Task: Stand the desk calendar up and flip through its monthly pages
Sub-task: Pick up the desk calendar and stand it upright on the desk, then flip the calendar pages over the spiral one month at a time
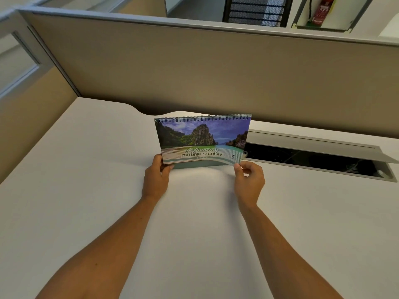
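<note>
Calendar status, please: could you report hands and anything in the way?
Left hand, right hand: each pinching a bottom corner. Calendar upright on desk, cover showing. Nothing blocking.

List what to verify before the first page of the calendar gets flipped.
1. Calendar upright on the desk: ok, cover faces the person.
2. Left hand grip on the lower left corner: ok.
3. Right hand pinching the lower right corner: ok.
4. Spiral on top, free for flipping: ok.
5. Base spread and stable: cannot tell.
6. Open cable tray clear of the calendar: ok, but close.
</note>
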`<state>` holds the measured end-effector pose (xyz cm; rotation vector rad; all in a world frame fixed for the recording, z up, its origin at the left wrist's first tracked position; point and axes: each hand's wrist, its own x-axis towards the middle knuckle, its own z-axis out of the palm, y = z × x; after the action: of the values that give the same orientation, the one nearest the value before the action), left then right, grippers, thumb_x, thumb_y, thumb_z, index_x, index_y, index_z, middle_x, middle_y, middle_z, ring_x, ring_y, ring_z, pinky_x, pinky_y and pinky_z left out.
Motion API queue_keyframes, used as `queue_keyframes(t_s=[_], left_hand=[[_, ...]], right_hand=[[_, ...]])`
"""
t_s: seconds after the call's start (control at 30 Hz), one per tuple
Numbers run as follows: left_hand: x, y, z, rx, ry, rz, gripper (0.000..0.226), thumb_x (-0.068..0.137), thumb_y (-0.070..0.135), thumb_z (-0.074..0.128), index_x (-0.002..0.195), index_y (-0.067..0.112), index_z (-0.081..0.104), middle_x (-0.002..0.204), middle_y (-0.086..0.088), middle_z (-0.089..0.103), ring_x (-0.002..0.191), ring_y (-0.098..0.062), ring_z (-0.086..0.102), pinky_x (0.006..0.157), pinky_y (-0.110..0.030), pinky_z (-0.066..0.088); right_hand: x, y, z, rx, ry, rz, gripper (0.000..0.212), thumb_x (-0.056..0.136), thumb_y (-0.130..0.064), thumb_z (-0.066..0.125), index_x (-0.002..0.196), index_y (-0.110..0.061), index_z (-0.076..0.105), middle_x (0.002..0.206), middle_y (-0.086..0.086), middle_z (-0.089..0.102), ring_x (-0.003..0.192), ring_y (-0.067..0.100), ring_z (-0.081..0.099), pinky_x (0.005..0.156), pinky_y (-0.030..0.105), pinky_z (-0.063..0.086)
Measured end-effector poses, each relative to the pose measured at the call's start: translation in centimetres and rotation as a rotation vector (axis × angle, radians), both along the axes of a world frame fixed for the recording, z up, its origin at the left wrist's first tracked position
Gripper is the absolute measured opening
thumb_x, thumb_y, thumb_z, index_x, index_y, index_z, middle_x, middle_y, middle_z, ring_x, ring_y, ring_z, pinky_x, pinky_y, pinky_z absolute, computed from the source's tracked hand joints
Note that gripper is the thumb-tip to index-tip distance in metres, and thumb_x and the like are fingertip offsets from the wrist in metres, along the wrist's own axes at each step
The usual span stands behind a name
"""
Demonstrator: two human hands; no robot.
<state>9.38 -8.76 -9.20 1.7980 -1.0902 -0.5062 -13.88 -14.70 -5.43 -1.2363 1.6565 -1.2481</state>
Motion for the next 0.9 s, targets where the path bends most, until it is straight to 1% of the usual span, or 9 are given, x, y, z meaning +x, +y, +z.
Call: queue_keyframes(t_s=[0.23,0.3,0.43,0.5,0.57,0.63,0.73,0.8,0.9], left_hand=[[0.1,0.1,0.2,-0.005,-0.011,-0.006,0.027,0.092,0.009,0.057,0.118,0.015,0.053,0.119,-0.008,0.066,0.104,-0.019,0.062,0.083,-0.013,0.045],[0.2,0.3,0.3,-0.011,-0.039,-0.006,0.031,0.088,0.0,0.054,0.116,0.014,0.054,0.115,-0.009,0.067,0.1,-0.018,0.061,0.081,-0.016,0.046],[0.4,0.6,-0.1,-0.026,0.037,-0.003,0.037,0.08,0.004,0.067,0.113,0.016,0.057,0.098,0.003,0.065,0.092,-0.022,0.063,0.076,-0.022,0.048],[0.3,0.6,-0.1,-0.018,0.107,0.037,0.038,0.08,0.008,0.066,0.117,0.01,0.058,0.096,0.007,0.063,0.095,-0.023,0.062,0.077,-0.016,0.046],[0.4,0.4,-0.2,-0.041,0.01,0.025,0.032,0.086,0.01,0.065,0.118,0.007,0.061,0.105,0.001,0.067,0.099,-0.02,0.062,0.08,-0.004,0.04],[0.5,0.3,-0.1,-0.017,-0.071,-0.006,0.031,0.089,0.012,0.064,0.12,0.011,0.059,0.11,-0.008,0.07,0.099,-0.02,0.064,0.081,-0.008,0.042],[0.2,0.3,0.3,0.014,-0.022,-0.027,0.031,0.092,0.017,0.058,0.122,0.019,0.052,0.118,-0.007,0.067,0.106,-0.023,0.063,0.09,-0.025,0.049],[0.0,0.3,0.4,0.037,-0.002,-0.038,0.032,0.094,0.018,0.056,0.125,0.018,0.05,0.123,-0.009,0.064,0.112,-0.027,0.061,0.097,-0.039,0.049],[0.0,0.2,0.5,0.043,-0.01,-0.042,0.033,0.094,0.018,0.056,0.125,0.015,0.049,0.125,-0.01,0.064,0.113,-0.03,0.06,0.098,-0.045,0.049]], right_hand=[[-2.4,0.5,1.7,0.131,-0.087,0.317,0.016,0.098,-0.021,0.052,0.098,-0.014,0.067,0.094,0.004,0.072,0.083,0.019,0.068,0.07,0.027,0.051],[-3.0,0.6,2.9,0.118,-0.148,0.385,0.019,0.1,-0.019,0.05,0.094,-0.018,0.068,0.092,-0.001,0.074,0.082,0.017,0.07,0.072,0.028,0.053],[-4.1,0.1,6.0,0.082,-0.428,0.455,0.03,0.1,-0.01,0.046,0.076,-0.017,0.063,0.091,0.0,0.076,0.085,0.019,0.068,0.079,0.033,0.053],[-4.2,-0.7,7.6,0.051,-0.591,0.49,0.028,0.101,-0.01,0.042,0.08,-0.012,0.061,0.093,0.004,0.074,0.09,0.022,0.066,0.086,0.037,0.052],[-3.9,-1.5,9.1,0.006,-0.669,0.526,0.025,0.101,-0.017,0.042,0.094,-0.008,0.064,0.099,0.007,0.073,0.098,0.025,0.065,0.091,0.039,0.052],[-3.4,-2.5,10.6,-0.015,-0.657,0.529,0.028,0.099,-0.026,0.043,0.103,-0.008,0.064,0.103,0.007,0.072,0.103,0.025,0.064,0.094,0.04,0.051],[-2.1,-4.0,12.9,-0.042,-0.514,0.498,0.03,0.1,-0.033,0.039,0.102,-0.013,0.061,0.111,0.006,0.071,0.11,0.019,0.065,0.095,0.04,0.051],[-1.0,-4.8,14.0,-0.104,-0.397,0.508,0.032,0.097,-0.041,0.037,0.1,-0.02,0.061,0.118,0.001,0.069,0.111,0.01,0.063,0.09,0.032,0.053],[0.0,-5.3,14.7,-0.182,-0.282,0.545,0.034,0.099,-0.042,0.034,0.115,-0.024,0.059,0.11,-0.02,0.066,0.099,-0.007,0.061,0.073,0.015,0.052]])
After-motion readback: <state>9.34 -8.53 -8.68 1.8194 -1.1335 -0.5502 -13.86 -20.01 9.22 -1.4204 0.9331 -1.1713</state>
